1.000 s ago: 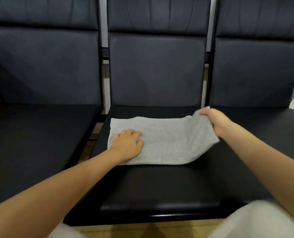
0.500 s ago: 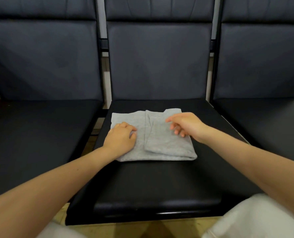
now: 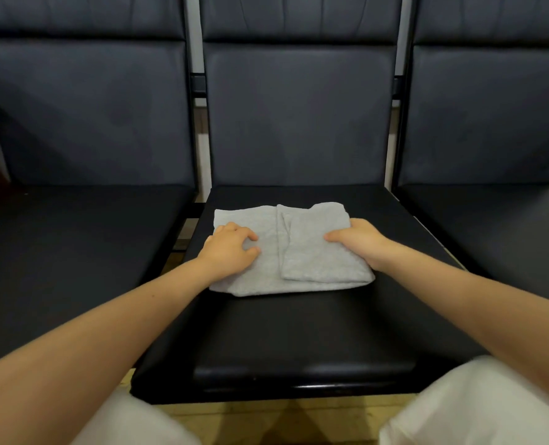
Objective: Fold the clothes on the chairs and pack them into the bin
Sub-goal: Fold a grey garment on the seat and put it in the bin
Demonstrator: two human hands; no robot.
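Note:
A grey garment (image 3: 311,255) lies folded on the seat of the middle black chair (image 3: 299,332), its right part doubled over the left. My left hand (image 3: 231,248) rests on the garment's left part, fingers bent, fingertips pressing the fabric. At the garment's right folded edge is my right hand (image 3: 360,240). Its thumb lies on top and its fingers curl round the edge, hidden from view. No bin is in view.
Black padded chairs stand to the left (image 3: 74,245) and to the right (image 3: 498,226) of the middle one, with narrow gaps between the seats. My knees in white trousers (image 3: 478,409) sit close to the seat's front edge, above a wooden floor.
My right hand carried the garment's right side over to the left and laid it down. It then moved back to the new right edge. My left hand stayed on the left part.

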